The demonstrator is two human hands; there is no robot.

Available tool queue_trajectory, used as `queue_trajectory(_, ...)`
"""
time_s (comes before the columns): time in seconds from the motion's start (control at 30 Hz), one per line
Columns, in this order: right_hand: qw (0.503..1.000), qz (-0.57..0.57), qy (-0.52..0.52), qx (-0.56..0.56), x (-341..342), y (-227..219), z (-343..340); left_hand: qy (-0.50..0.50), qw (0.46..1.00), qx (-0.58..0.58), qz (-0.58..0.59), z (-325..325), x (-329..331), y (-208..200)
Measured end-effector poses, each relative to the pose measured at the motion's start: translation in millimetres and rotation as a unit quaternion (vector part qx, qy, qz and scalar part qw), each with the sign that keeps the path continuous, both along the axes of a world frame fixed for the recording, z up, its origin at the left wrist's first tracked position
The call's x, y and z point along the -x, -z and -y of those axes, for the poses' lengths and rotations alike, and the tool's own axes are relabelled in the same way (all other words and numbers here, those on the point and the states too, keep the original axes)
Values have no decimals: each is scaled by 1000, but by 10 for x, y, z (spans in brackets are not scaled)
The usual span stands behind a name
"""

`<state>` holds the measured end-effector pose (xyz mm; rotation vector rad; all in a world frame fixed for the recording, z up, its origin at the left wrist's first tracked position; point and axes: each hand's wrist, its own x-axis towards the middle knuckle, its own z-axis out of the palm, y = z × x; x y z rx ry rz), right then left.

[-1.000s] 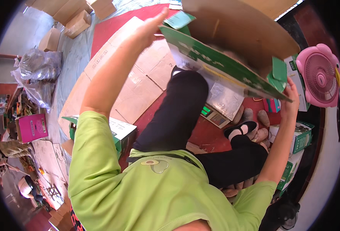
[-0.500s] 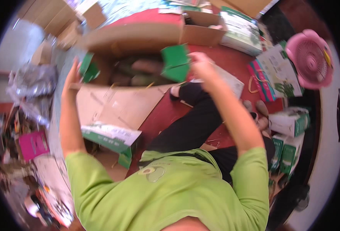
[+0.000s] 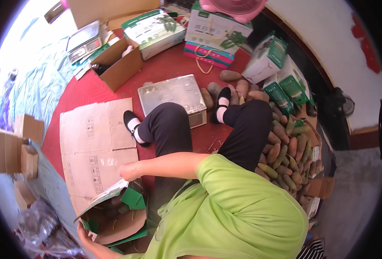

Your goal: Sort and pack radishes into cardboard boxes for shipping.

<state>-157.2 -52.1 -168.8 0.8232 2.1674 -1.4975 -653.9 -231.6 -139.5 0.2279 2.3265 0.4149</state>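
A white and green cardboard box (image 3: pixel 132 224) with open flaps sits at my lower left, beside my bent leg. My right hand (image 3: pixel 130 172) reaches across my body, its fingers closed on the box's far upper edge. On the box's left side, my left hand (image 3: pixel 84 234) grips near the rim, partly hidden by the box wall. Several dark, elongated root vegetables (image 3: pixel 112 208) lie inside in shadow. Under and beyond the box spreads a flattened cardboard sheet (image 3: pixel 98 142).
A flat metal scale (image 3: pixel 172 96) stands beyond my feet. At right is a large heap of elongated brown and green root vegetables (image 3: pixel 286 159). Green and white boxes (image 3: pixel 292 84) stand behind it. An open brown carton (image 3: pixel 119 64) is at the far left. Plastic bags (image 3: pixel 39 220) lie lower left.
The box, raised in front of me before, is now low at my left, both hands still on it. The view has swung right, bringing the scale and the vegetable heap into sight.
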Motion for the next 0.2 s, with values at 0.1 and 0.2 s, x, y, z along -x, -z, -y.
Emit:
queue_trajectory(0.1,961,-192,162,-113,-20,-295,-108,111,974,-146,-136,-5,647,-161)
queue_trajectory(0.2,916,-192,326,130,-376,-994,-331,170,909,-337,-179,-390,707,-161)
